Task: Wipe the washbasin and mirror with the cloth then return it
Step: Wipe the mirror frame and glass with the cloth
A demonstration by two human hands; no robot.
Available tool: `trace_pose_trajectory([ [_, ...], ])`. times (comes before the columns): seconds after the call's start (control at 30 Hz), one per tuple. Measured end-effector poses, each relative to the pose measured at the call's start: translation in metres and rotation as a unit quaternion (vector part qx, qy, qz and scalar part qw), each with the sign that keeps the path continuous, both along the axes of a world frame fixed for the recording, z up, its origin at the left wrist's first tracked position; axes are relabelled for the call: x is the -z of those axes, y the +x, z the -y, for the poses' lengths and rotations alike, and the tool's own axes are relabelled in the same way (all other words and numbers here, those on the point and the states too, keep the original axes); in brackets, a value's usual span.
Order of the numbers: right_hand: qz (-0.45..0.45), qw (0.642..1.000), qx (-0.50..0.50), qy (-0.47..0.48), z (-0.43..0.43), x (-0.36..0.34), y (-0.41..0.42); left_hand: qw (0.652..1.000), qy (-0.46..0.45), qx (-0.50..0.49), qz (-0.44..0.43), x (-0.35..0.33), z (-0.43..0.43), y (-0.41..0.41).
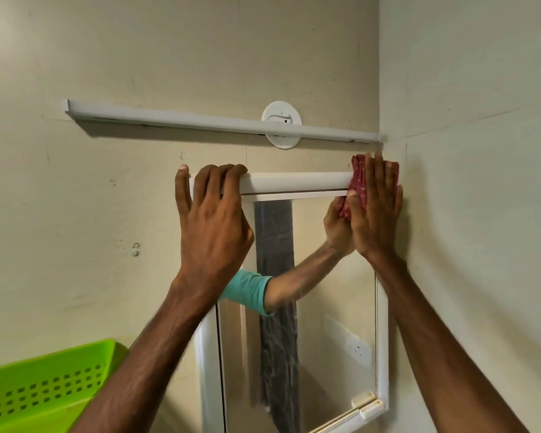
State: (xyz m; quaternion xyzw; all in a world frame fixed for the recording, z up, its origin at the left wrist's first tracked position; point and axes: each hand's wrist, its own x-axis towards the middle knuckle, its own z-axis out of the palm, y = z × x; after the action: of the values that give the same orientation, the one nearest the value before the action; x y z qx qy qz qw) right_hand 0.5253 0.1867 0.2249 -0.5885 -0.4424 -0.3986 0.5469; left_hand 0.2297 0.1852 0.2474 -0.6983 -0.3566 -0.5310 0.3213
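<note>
A white-framed mirror (331,307) hangs on the beige wall, close to the corner on the right. My left hand (213,214) grips the top left corner of its frame, fingers curled over the top edge. My right hand (377,207) lies flat, fingers spread, pressing a red patterned cloth (358,179) against the frame's top right corner. The glass reflects my right hand, the cloth and a teal sleeve. The washbasin is out of view.
A white tube light (219,121) with a round white base runs along the wall just above the mirror. A green perforated plastic basket (41,385) sits at the lower left. The side wall (481,214) stands right beside my right hand.
</note>
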Motion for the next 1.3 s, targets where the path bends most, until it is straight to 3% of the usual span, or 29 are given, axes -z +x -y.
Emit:
trace_pose_trajectory([
  [0.33, -0.013, 1.000, -0.012, -0.006, 0.004, 0.092, -0.003, 1.000, 0.002, -0.004, -0.007, 0.001, -0.001, -0.001],
  [0.57, -0.028, 0.999, -0.019, 0.001, 0.000, 0.046, 0.000, 0.999, 0.006, -0.037, -0.023, 0.005, -0.006, -0.001],
  [0.83, -0.032, 0.999, -0.023, -0.003, 0.004, 0.099, -0.002, 0.998, 0.012, -0.050, -0.021, 0.005, -0.005, -0.002],
  [1.03, -0.063, 0.997, -0.048, 0.000, 0.002, 0.094, -0.027, 0.999, 0.012, -0.042, -0.025, 0.003, -0.002, -0.003],
  [1.17, -0.007, 0.998, -0.067, 0.006, -0.001, 0.089, -0.096, 1.000, 0.011, 0.000, -0.027, -0.001, -0.003, -0.010],
  [1.3, 0.092, 0.988, -0.116, -0.050, 0.002, 0.096, -0.172, 0.998, 0.007, 0.041, -0.050, -0.008, -0.002, -0.024],
])
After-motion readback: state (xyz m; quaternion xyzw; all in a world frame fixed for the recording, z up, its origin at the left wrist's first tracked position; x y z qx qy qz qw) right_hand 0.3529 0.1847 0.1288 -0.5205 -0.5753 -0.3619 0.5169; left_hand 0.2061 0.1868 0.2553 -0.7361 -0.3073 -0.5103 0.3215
